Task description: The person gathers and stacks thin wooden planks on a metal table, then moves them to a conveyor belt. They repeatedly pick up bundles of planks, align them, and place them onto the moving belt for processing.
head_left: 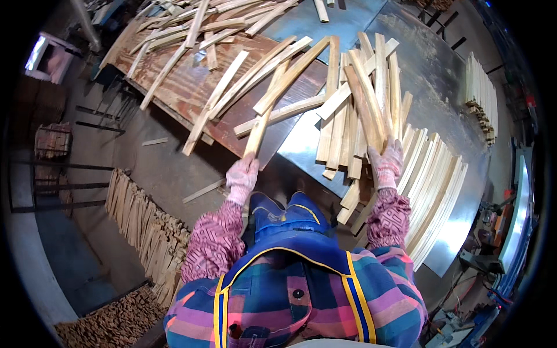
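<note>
My left hand (242, 174), in a pink-and-white work glove, is closed round the near end of a wooden strip (255, 134) at the table's front edge. My right hand (386, 161), gloved alike, grips the near end of wooden strips (366, 107) on top of a loose heap; how many it holds is hidden. Under and beside that hand lie several more pale strips (336, 139), some crossing at angles. Right of it, a neat row of strips (435, 180) lies side by side.
The table has a brown wooden top (168, 81) at left and a metal sheet (452, 104) at right. More strips (220, 23) are scattered at the far left. Strip stacks stand on the floor at left (145, 226) and far right (481, 98). Machinery (493, 267) stands at right.
</note>
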Demonstrator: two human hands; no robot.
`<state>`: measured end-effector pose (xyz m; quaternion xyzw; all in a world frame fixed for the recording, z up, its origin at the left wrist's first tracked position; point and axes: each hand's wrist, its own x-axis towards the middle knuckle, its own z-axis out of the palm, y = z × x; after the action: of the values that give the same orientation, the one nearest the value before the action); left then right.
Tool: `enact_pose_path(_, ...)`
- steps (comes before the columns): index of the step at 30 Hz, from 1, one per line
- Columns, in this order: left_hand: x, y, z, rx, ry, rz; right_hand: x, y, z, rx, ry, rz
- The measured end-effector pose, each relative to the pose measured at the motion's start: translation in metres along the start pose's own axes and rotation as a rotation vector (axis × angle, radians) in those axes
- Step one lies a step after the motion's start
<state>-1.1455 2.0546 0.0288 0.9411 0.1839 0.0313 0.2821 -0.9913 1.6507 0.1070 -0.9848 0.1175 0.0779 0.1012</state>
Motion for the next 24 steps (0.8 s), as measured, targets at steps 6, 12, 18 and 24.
enact_pose_path(6,0.148,0.07,0.052,0.495,-0.197,0.398,0.044,-0.016,0.029,0.013,-0.063,0.18)
enact_pose_path(12,0.222,0.13,0.093,0.423,-0.375,0.604,0.056,-0.046,0.01,-0.116,-0.082,0.168)
enact_pose_path(18,0.238,0.1,0.165,0.373,-0.322,0.629,0.11,-0.189,0.051,0.134,0.073,-0.606)
enact_pose_path(24,0.261,0.104,0.117,0.428,-0.409,0.863,0.224,-0.222,0.144,-0.535,-0.191,-0.497)
